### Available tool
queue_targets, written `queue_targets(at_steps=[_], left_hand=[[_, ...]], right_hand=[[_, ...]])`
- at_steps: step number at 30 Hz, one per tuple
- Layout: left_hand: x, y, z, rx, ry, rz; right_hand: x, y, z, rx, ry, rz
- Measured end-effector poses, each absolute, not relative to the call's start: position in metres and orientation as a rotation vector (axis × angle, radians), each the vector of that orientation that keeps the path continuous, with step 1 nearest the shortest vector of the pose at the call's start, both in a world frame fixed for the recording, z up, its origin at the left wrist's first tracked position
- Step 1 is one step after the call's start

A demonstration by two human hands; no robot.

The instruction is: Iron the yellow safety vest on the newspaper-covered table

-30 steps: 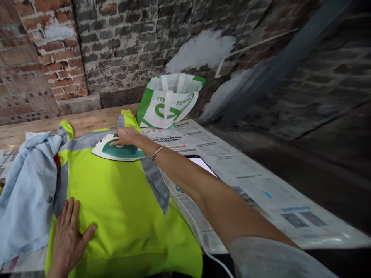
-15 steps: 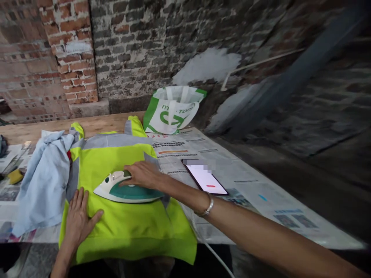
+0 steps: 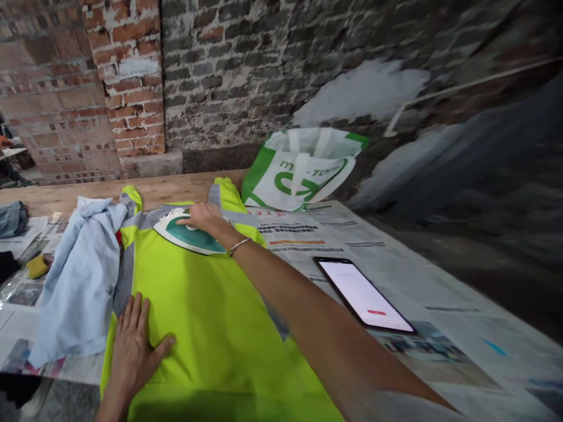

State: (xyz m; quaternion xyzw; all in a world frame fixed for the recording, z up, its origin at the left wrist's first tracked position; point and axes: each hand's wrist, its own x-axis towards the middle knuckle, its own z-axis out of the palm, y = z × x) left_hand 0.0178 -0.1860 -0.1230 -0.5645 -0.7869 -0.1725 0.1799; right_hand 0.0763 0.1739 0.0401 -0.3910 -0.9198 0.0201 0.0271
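A neon yellow jacket [image 3: 189, 310] with grey bands lies spread on the newspaper-covered table, its lower hem hanging over the near edge. My right hand [image 3: 206, 218] is closed round the handle of a white and teal iron [image 3: 189, 235]. The iron rests on the upper part of the jacket, near the grey chest band, its tip pointing left. My left hand [image 3: 135, 343] lies flat on the jacket's lower left side, fingers stretched and thumb apart. My right forearm crosses over the jacket's right side and hides part of it.
A light blue cloth garment [image 3: 81, 281] lies left of the jacket, with a yellow sponge-like piece [image 3: 37, 267] beyond it. To the right a phone [image 3: 365, 296] with a lit screen lies on newspaper [image 3: 422, 281]. A green and white bag [image 3: 303, 173] stands at the back by the brick wall.
My right hand has pushed the iron away from me, from the jacket's middle up toward the chest band. My left hand stays flat on the fabric. The view has shifted somewhat.
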Motion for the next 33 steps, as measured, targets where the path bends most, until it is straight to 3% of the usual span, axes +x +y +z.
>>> queue_targets(at_steps=[5,17,33], left_hand=[[0.018,-0.185,-0.123,-1.607,-2.239,-0.466],[0.016,-0.183,-0.120,-1.594,-2.250,-0.471],[0.017,-0.184,-0.111,-1.611,-2.198,-0.391]], right_hand=[[0.093,0.161,0.044,-1.102,-2.945,0.081],[0.180,0.038,0.037,-0.945,-3.058,0.018],[0.050,0.142,0.039,-1.045,-2.838,0.068]])
